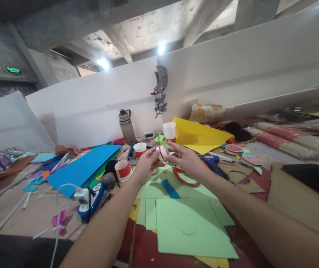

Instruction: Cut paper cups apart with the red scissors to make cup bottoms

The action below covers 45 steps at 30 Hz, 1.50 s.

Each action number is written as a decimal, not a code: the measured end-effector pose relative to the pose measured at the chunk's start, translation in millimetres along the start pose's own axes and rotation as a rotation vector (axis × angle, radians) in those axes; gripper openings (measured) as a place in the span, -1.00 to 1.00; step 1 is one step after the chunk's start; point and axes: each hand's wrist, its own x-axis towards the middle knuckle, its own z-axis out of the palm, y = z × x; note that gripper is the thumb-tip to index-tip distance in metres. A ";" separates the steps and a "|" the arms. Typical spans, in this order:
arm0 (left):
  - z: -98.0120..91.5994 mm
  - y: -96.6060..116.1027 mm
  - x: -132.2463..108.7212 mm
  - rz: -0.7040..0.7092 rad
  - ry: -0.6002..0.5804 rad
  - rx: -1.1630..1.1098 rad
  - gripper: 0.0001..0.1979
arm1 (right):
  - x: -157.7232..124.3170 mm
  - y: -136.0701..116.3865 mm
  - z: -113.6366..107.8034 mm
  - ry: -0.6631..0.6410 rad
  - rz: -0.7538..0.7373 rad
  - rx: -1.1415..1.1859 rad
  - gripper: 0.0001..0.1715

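Note:
Between my two hands is a small red and white paper cup piece [163, 152], held above the light green paper sheets [190, 223]. My left hand [147, 163] closes on its left side, and the fingers of my right hand [183, 158] grip its right side. Just left of my left hand stand a red and white paper cup [139, 149] and another one tilted on its side [123, 170]. Behind my hands rises a stack of paper cups [170, 131]. Under my right wrist lies an orange-red ring [186, 178], with a blue paper strip [170, 189] beside it.
A blue sheet [84, 165] and a power strip [94, 201] with a white cable lie left. Behind stand a grey bottle [126, 126] and a yellow sheet [201, 134]. A blue glue gun [213, 163] and a black phone-like slab [312, 178] are right.

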 end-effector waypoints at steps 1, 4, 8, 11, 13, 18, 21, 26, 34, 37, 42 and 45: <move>-0.2 -0.7 0.3 -0.017 0.003 0.003 -0.56 | 0.6 0.2 -0.8 -0.014 0.007 0.006 -0.35; -0.1 -2.2 1.1 -0.070 0.005 0.009 -0.57 | 1.2 -0.3 -2.0 -0.053 0.003 0.010 -0.39; -1.1 -2.7 2.3 -0.114 0.001 -0.022 -0.58 | 0.6 -0.6 -0.6 -0.086 0.036 0.136 -0.58; -3.4 -3.0 3.3 -0.127 -0.027 -0.035 -0.58 | -0.1 -1.2 0.8 -0.084 0.065 0.177 -0.63; -4.7 -3.3 3.8 -0.131 -0.040 -0.038 -0.58 | -0.8 -2.5 1.2 -0.073 0.067 0.166 -0.64; -5.0 -2.8 4.0 -0.124 -0.010 -0.045 -0.58 | -2.5 -6.4 0.8 -0.049 0.039 0.122 -0.61; -3.7 -1.5 3.4 -0.104 -0.008 -0.042 -0.58 | -2.4 -6.2 0.8 -0.061 0.038 0.093 -0.60; -2.8 0.4 1.8 -0.099 -0.001 -0.020 -0.59 | -1.9 -4.3 1.2 -0.095 0.003 0.062 -0.59; -5.2 -0.3 2.0 -0.057 -0.016 0.013 -0.59 | -3.0 -4.4 2.9 -0.089 -0.005 0.006 -0.59; -4.6 0.0 1.4 -0.041 -0.025 0.055 -0.57 | -3.4 -2.7 3.4 -0.088 0.003 -0.009 -0.58; -3.7 1.3 1.0 -0.029 -0.017 0.079 -0.59 | -2.1 0.8 3.7 -0.099 0.007 0.078 -0.61; -4.2 0.8 1.8 -0.071 0.017 0.066 -0.57 | -0.1 3.4 4.9 -0.119 0.078 0.221 -0.63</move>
